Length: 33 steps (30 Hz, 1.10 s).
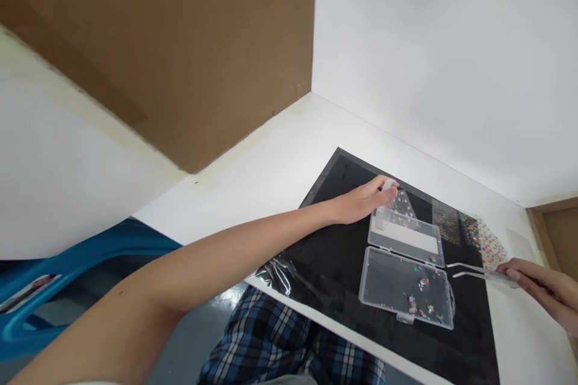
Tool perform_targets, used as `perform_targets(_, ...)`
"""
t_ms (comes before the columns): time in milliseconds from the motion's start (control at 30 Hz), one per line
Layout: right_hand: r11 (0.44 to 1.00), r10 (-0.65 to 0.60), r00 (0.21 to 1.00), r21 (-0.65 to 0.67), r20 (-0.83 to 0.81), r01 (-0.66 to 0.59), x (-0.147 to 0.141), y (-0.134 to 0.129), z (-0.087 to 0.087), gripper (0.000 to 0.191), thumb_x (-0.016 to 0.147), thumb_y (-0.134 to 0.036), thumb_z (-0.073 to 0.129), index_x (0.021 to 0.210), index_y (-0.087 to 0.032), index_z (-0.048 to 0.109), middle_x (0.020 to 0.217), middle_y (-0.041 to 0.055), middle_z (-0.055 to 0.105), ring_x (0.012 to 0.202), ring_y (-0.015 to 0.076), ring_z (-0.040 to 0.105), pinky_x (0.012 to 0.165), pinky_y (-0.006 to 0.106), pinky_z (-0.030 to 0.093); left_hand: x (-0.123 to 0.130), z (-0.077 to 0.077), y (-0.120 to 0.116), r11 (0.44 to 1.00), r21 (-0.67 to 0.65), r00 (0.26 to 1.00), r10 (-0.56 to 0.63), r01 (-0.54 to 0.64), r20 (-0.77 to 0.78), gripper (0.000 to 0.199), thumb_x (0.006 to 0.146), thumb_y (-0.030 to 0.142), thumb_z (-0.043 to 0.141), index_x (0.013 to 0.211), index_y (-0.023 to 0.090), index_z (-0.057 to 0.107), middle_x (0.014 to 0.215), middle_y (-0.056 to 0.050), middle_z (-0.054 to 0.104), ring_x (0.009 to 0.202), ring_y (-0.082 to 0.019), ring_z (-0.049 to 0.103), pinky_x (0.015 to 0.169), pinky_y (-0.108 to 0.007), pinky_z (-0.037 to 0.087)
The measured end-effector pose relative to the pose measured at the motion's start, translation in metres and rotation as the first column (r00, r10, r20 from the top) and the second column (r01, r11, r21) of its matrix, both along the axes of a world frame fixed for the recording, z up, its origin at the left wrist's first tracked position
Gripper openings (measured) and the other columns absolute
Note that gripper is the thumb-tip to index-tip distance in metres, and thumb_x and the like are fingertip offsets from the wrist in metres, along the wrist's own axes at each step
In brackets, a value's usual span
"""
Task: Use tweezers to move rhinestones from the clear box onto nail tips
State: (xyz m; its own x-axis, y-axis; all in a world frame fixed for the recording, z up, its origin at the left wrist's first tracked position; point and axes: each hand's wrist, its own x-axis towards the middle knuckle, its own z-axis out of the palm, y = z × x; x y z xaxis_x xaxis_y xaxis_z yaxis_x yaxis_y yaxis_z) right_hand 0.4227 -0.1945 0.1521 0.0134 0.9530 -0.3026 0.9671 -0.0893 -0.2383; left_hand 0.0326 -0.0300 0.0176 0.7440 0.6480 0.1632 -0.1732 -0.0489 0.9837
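My left hand [366,200] is closed around a small clear plastic piece, shaped like a short tube [385,212], over the far half of an open hinged case. Its exact kind is hard to make out. The clear plastic case [388,280] lies opened flat, with several small coloured gems [412,304] scattered in its near half. A white strip [410,234] shows in the far half. On the right, my right hand [537,286] grips metal tweezers [490,275], their bent tips apart and just beside the case's right edge, with nothing visible between them.
Clear sheets dotted with small gems [446,222] lie behind the case, and a speckled sheet [491,245] is at the right. Beneath them is a black mat [325,277] on a white table [253,195]. A brown panel [217,54] and white wall [442,60] enclose the back; a blue chair [90,274] stands left.
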Motion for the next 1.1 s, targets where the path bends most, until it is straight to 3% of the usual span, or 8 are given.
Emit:
perform_targets(100,0.993,0.034,0.999,-0.112,-0.01,-0.035,0.02,-0.001,0.006,0.046,0.088,-0.072,0.058,0.101,-0.034,0.081,0.114,0.0054,0.082,0.104,0.0341,0.079,0.084,0.034,0.065,0.0,0.001,0.0,1.0,0.004,1.0,0.002,-0.002,-0.007,0.069,0.095,0.082,0.042,0.129,0.023,0.052,0.124,-0.014,0.064,0.116,-0.032,0.062,0.112,-0.053,0.043)
perform_targets(267,0.973,0.227,0.961,0.003,0.157,-0.231,0.013,-0.006,0.013,0.038,0.098,-0.059,0.049,0.107,-0.037,0.079,0.111,0.0019,0.082,0.093,0.029,0.08,0.073,0.033,0.066,0.0,0.002,-0.001,1.0,0.01,1.0,0.012,-0.012,-0.008,0.071,0.093,0.084,0.042,0.127,0.022,0.052,0.122,-0.014,0.065,0.114,-0.032,0.062,0.11,-0.053,0.043)
perform_targets(367,0.812,0.425,0.815,0.232,0.394,-0.536,-0.01,-0.007,0.016,0.034,0.102,-0.04,0.044,0.111,-0.036,0.077,0.105,0.0011,0.081,0.08,0.0235,0.078,0.071,0.033,0.062,0.0,0.003,-0.001,1.0,0.006,1.0,0.01,-0.01,-0.006,0.07,0.093,0.084,0.042,0.125,0.023,0.052,0.12,-0.013,0.065,0.114,-0.032,0.062,0.109,-0.052,0.044)
perform_targets(500,0.53,0.584,0.546,0.227,0.601,-0.817,-0.028,-0.006,0.022,0.04,0.095,-0.013,0.045,0.118,-0.03,0.073,0.106,0.0016,0.08,0.084,0.0227,0.075,0.077,0.037,0.054,0.0,0.004,-0.001,1.0,0.013,1.0,0.002,-0.001,-0.015,0.068,0.095,0.082,0.041,0.126,0.023,0.052,0.121,-0.012,0.065,0.114,-0.029,0.062,0.109,-0.051,0.045)
perform_targets(633,0.431,0.582,0.409,0.161,0.702,-0.888,-0.036,-0.004,0.026,0.045,0.088,-0.001,0.046,0.117,-0.024,0.072,0.108,0.0057,0.08,0.089,0.0259,0.073,0.081,0.043,0.05,-0.001,0.004,-0.001,1.0,0.005,0.999,0.004,-0.003,-0.032,0.07,0.093,0.083,0.042,0.127,0.022,0.052,0.124,-0.013,0.063,0.114,-0.03,0.062,0.108,-0.051,0.045)
perform_targets(833,0.281,0.591,0.303,0.162,0.748,-0.946,-0.046,0.003,0.027,0.046,0.081,0.002,0.045,0.108,-0.024,0.073,0.099,0.0062,0.08,0.082,0.0239,0.07,0.078,0.041,0.05,-0.001,0.006,-0.001,1.0,0.019,0.999,0.005,-0.005,-0.032,0.068,0.092,0.084,0.043,0.121,0.023,0.052,0.12,-0.012,0.064,0.112,-0.029,0.064,0.106,-0.05,0.047)
perform_targets(933,0.267,0.614,0.303,0.17,0.729,-0.949,-0.049,0.003,0.028,0.048,0.08,0.0,0.047,0.109,-0.026,0.075,0.1,0.0061,0.081,0.083,0.0225,0.069,0.077,0.039,0.05,-0.001,0.005,-0.001,1.0,0.017,1.0,0.008,-0.008,-0.028,0.069,0.091,0.086,0.043,0.118,0.023,0.052,0.12,-0.011,0.064,0.111,-0.029,0.064,0.106,-0.05,0.048)
perform_targets(1100,0.366,0.605,0.44,0.259,0.663,-0.894,-0.037,-0.005,0.024,0.05,0.092,-0.007,0.044,0.121,-0.029,0.077,0.105,0.01,0.08,0.09,0.0243,0.071,0.081,0.043,0.049,0.0,0.003,0.0,1.0,0.021,1.0,0.005,-0.005,-0.016,0.067,0.091,0.085,0.044,0.12,0.025,0.051,0.12,-0.01,0.065,0.112,-0.029,0.064,0.106,-0.05,0.049)
